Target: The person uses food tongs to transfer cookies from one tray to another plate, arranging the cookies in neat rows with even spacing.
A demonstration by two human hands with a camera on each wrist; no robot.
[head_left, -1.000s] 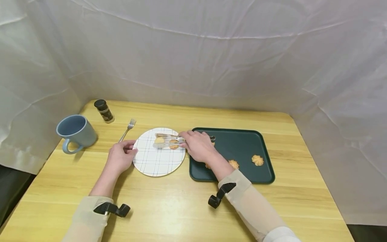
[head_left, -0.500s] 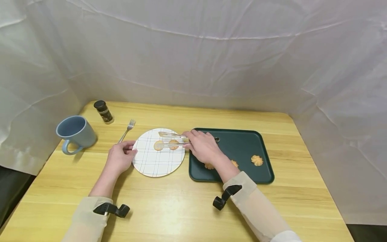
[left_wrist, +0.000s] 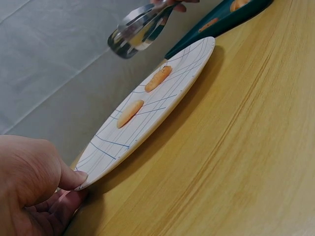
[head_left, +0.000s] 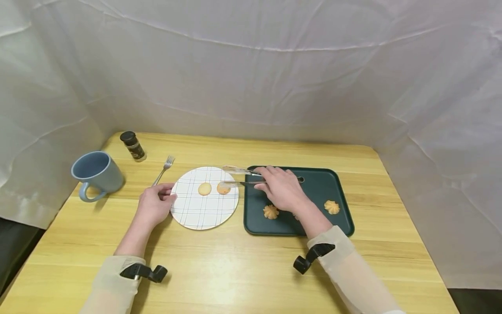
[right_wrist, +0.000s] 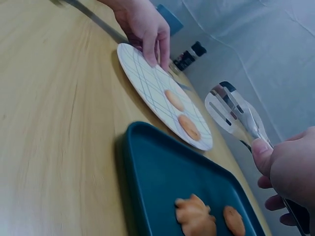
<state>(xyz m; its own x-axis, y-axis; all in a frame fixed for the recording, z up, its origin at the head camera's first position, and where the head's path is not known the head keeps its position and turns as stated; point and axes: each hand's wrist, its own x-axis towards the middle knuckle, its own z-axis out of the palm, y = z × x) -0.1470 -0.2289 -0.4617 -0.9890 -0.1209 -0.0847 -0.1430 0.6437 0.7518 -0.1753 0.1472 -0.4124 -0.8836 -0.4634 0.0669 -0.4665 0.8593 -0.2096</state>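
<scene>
My left hand (head_left: 154, 204) pinches the left rim of a round white plate (head_left: 200, 213) with blue check lines, thumb on top and fingers below. Two round cookies lie on the plate, a pale one (head_left: 204, 189) and a browner one (right_wrist: 189, 127) near its right side. My right hand (head_left: 283, 189) grips metal tongs (right_wrist: 248, 120) above the dark green tray (head_left: 313, 179). Their tips point left, spread apart, with nothing between them, and overlap the browner cookie in the head view. The tray bears flower-shaped cookies (head_left: 270, 212); one is mostly hidden by my right wrist.
Far left stands a blue mug (head_left: 98, 172), with a black-capped seasoning jar (head_left: 133, 146) behind it. A fork (head_left: 164, 169) lies just beyond my left hand. White cloth (head_left: 251, 87) hangs along the back and sides of the wooden table (head_left: 219, 270).
My right hand has drawn the tongs rightward from over the plate to over the tray. The pale cookie, earlier overlapped by the tongs, now lies uncovered. My left hand keeps its place.
</scene>
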